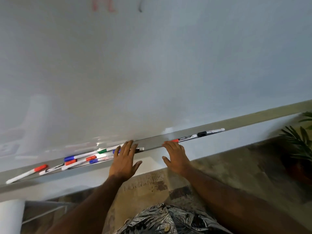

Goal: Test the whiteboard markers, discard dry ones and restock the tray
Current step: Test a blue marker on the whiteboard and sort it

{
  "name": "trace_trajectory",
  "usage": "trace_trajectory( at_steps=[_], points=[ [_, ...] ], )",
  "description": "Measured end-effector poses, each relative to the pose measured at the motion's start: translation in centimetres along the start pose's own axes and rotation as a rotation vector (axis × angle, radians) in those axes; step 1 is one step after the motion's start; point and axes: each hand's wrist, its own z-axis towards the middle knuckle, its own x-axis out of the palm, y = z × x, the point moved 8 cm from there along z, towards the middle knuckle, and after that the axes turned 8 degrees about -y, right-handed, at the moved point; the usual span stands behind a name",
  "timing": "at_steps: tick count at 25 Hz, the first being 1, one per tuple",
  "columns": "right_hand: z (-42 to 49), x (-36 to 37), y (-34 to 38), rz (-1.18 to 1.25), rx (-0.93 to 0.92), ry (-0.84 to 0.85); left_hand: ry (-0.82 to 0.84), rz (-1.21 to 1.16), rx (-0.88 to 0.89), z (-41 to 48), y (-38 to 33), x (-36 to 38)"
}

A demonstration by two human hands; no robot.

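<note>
Both hands are held flat, fingers straight and slightly spread; nothing is gripped. The left hand (125,159) is laid over the tray (152,144), its fingertips covering the right end of the heaped markers (81,159), which are strewn to its left. The right hand (175,156) is set at the tray's front edge, fingertips just beside a red marker (184,138); a black marker (211,131) is seen farther right.
</note>
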Motion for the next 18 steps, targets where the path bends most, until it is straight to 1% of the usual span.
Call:
trace_trajectory(
  at_steps=[4,9,13,18],
  points=[
    [1.8,1.9,5.2,0.010,-0.088,0.043,0.046,0.069,-0.099,-3.7,5.0,-0.2],
    [4.7,4.2,10.4,-0.047,-0.170,0.102,0.044,0.090,-0.220,-6.8,9.6,-0.9],
    [6.8,5.2,13.0,-0.172,-0.196,0.071,0.048,0.085,-0.264,-7.8,11.7,-1.3],
    [8.4,6.9,14.7,-0.329,-0.248,0.119,0.023,0.061,-0.263,-7.6,12.8,-1.7]
  ],
)
